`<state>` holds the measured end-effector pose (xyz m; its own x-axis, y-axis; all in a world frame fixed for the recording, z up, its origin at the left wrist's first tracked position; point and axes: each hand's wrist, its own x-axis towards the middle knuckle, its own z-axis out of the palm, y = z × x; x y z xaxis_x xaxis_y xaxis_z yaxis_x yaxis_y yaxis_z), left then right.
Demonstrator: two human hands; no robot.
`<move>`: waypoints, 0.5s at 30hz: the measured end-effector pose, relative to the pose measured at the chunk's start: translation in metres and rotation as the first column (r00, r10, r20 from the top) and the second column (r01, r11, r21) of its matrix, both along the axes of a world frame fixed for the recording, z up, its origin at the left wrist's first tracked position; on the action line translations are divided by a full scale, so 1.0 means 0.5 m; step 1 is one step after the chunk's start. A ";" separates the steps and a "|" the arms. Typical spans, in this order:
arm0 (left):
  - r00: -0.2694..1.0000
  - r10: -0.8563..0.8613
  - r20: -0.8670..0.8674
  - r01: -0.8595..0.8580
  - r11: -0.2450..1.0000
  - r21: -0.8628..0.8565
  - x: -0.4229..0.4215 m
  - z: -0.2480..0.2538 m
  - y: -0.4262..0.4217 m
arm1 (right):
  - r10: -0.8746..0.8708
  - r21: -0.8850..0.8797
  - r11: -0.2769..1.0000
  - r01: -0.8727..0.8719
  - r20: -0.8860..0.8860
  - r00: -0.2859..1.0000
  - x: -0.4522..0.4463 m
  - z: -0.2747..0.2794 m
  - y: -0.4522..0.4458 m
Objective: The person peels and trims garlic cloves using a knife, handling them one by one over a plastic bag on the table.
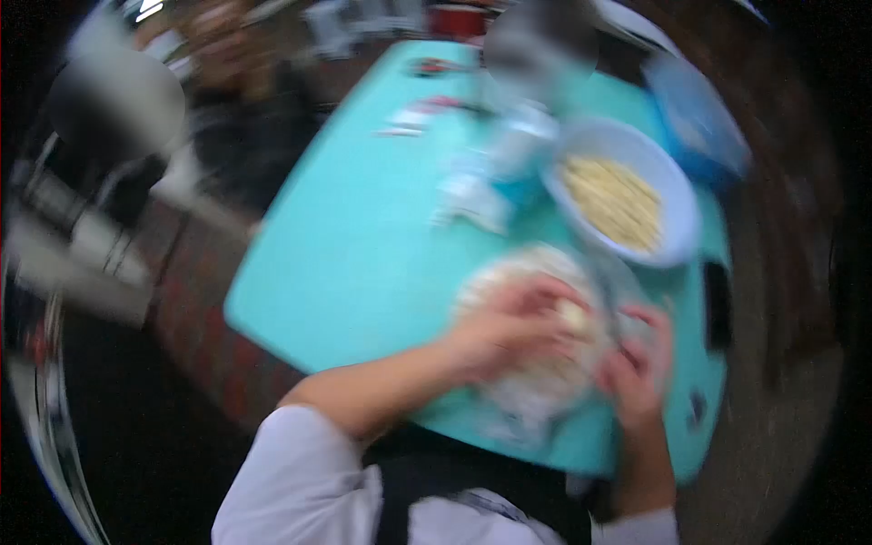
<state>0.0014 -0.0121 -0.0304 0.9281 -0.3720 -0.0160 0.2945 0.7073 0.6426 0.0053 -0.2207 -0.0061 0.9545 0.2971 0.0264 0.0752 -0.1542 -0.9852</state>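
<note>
My left hand (513, 329) is closed around a small pale yellow piece (572, 315), its fingers curled over a clear plastic bag. In my right hand (639, 363) is a thin grey tool that looks like a knife (606, 295), pointing away from me; blur hides its exact shape. Both hands are over the plastic bag (522, 409), which has pale contents that I cannot make out. Just beyond them stands a white oval bowl (679, 213) filled with pale yellow cut strips (613, 202).
A turquoise table (336, 245) carries everything. Crumpled clear plastic (477, 195) lies beyond the bag. A blue translucent tub (699, 118) stands at the back right, and a dark flat object (717, 306) lies by the right edge. Other people are across the table and at left.
</note>
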 end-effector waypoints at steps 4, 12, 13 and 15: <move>0.941 0.103 0.323 -0.201 0.937 0.287 0.003 -0.020 -0.016 | 0.053 0.302 0.943 -0.139 0.275 0.960 0.011 -0.041 0.040; 0.879 0.260 0.399 -0.290 0.957 0.015 -0.028 -0.004 -0.041 | 0.089 -0.047 0.996 -0.079 0.269 0.959 -0.014 0.030 0.080; 0.862 0.273 0.428 -0.309 0.951 0.015 -0.029 -0.002 -0.045 | 0.080 -0.066 0.996 -0.065 0.265 0.961 -0.016 0.032 0.075; 0.867 0.231 0.442 -0.257 0.966 -0.002 -0.030 -0.006 -0.043 | 0.059 -0.093 0.995 -0.036 0.258 0.964 -0.018 0.027 0.070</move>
